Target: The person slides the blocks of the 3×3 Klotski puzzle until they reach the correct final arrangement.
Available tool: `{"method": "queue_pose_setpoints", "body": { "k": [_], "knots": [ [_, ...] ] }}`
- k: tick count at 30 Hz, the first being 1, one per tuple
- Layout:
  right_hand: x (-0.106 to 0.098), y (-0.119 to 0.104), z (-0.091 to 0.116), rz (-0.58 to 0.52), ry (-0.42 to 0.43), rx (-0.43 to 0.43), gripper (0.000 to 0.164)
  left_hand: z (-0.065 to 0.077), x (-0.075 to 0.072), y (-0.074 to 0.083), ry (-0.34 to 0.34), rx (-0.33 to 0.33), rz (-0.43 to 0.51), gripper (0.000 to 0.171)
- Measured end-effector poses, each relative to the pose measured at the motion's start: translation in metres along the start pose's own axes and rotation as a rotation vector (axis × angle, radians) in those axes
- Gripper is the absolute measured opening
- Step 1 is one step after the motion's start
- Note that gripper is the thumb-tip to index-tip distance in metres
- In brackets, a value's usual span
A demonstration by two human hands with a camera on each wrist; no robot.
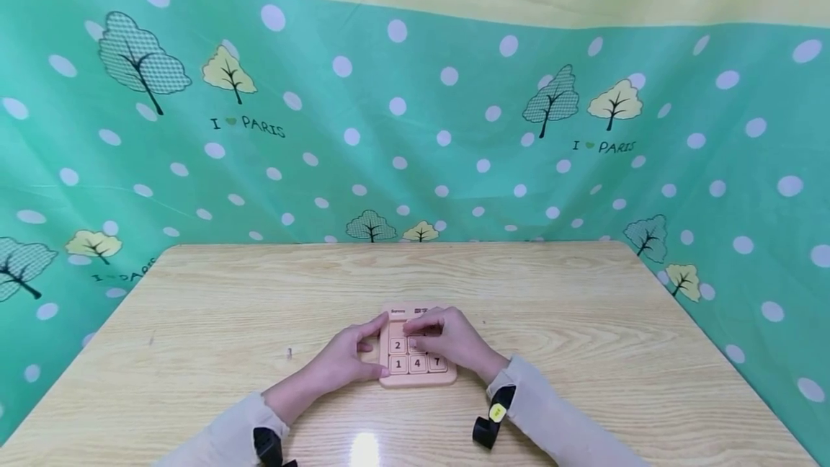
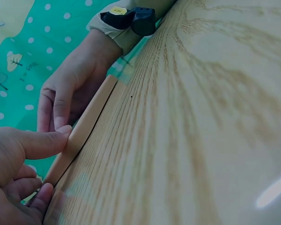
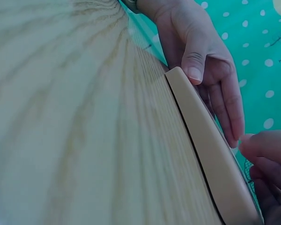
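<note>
Left hand (image 1: 340, 360) is gripping the pink number board (image 1: 418, 381) by its left side, thumb low and index finger high, apparently steadying the frame. Board is lying flat on the wooden table (image 1: 551, 308), between both hands, presumably for easy reach. Right hand (image 1: 457, 341) is bending over the upper tiles, thumb and index leaving a narrow gap; cannot tell whether they are pinching one. Writing: backdrop (image 1: 454, 121) is repeating "I (heart) PARIS"; board header is carrying lettering too small to trust; tiles are showing 2, 1, 4, 7.
</note>
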State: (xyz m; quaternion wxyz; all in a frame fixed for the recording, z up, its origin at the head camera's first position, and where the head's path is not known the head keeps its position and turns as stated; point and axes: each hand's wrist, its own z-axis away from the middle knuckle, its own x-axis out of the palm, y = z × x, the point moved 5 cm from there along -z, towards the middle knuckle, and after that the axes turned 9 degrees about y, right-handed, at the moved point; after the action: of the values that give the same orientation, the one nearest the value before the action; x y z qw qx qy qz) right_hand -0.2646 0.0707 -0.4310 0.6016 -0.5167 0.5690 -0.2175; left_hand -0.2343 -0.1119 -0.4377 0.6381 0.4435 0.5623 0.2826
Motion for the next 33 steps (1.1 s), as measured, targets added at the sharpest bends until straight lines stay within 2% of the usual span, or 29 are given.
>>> {"method": "queue_pose_setpoints", "body": {
  "k": [8, 17, 33],
  "knots": [
    [-0.017, 0.005, 0.0, 0.005, 0.129, 0.06, 0.023, -0.001, 0.0, 0.003, -0.011, -0.004, 0.039, 0.092],
    [-0.022, 0.012, -0.002, 0.085, 0.154, 0.053, 0.02, -0.002, 0.002, 0.0, -0.007, -0.01, 0.044, 0.093],
    [-0.016, 0.006, -0.002, 0.105, 0.183, 0.026, 0.021, 0.0, 0.001, 0.0, -0.005, -0.015, 0.054, 0.092]
  ]
}}
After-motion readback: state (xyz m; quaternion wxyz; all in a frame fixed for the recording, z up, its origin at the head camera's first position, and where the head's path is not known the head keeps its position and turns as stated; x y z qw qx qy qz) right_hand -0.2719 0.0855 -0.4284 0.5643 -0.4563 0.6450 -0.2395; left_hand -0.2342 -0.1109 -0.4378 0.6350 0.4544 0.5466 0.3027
